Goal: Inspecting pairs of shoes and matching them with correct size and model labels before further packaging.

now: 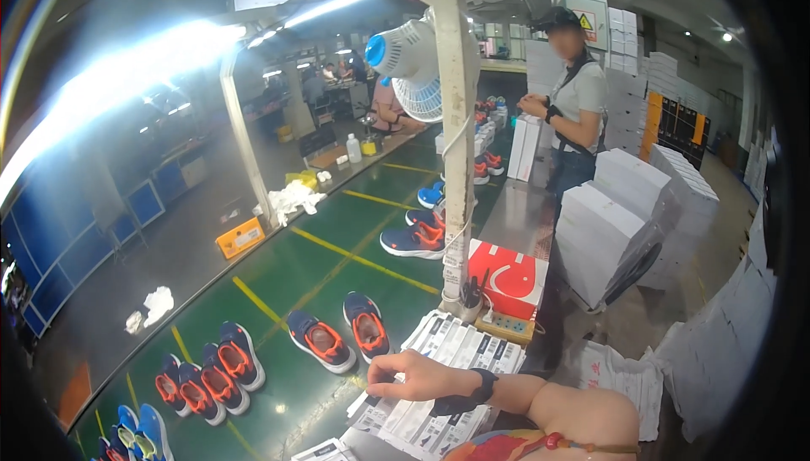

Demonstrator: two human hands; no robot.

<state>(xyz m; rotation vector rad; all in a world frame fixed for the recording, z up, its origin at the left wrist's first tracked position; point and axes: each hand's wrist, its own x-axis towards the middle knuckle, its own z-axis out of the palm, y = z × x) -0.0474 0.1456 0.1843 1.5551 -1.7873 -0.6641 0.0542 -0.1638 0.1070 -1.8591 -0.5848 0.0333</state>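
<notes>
My right hand, a dark band on its wrist, reaches in from the lower right over white printed sheets with dark barcode-like marks. Its fingers are curled, with thumb and forefinger close together near the left edge of the sheets; what they pinch, if anything, is too small to make out. Just beyond the fingers stands a navy sneaker with orange lining. Its similar neighbour, another navy sneaker, sits to the left on the green belt. My left hand is out of the picture.
More navy and orange sneakers and blue sneakers stand leftward. A post carrying a fan rises beside a red box and a power strip. A co-worker stands beyond white box stacks.
</notes>
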